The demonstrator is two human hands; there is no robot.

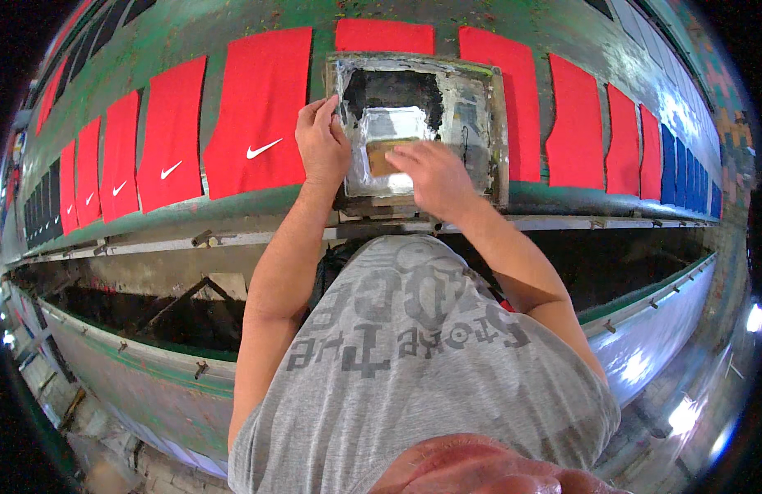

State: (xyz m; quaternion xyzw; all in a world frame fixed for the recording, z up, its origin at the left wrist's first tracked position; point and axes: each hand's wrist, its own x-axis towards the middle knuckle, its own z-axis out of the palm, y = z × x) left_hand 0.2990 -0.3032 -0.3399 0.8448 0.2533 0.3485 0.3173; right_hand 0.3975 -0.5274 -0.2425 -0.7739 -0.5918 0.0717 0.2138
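A screen printing frame [498,123] lies in front of me on the green table, over the row of red fabric pieces. White ink and a dark patch show on its mesh. My left hand [321,142] grips the frame's left edge, fingers closed around the rim. Inside the frame, my right hand [434,174] is closed on a small tan squeegee [383,156], which rests on the white ink at the lower middle. My right fingers hide the squeegee's right part. A red fabric piece [261,107] with a white curved mark lies just left of the frame.
More marked red pieces [173,132] run leftward along the green table [212,49]. To the right are unmarked red pieces [574,123], then blue ones [677,169]. A metal rail [595,222] follows the near edge, and a second table [150,370] stands behind me.
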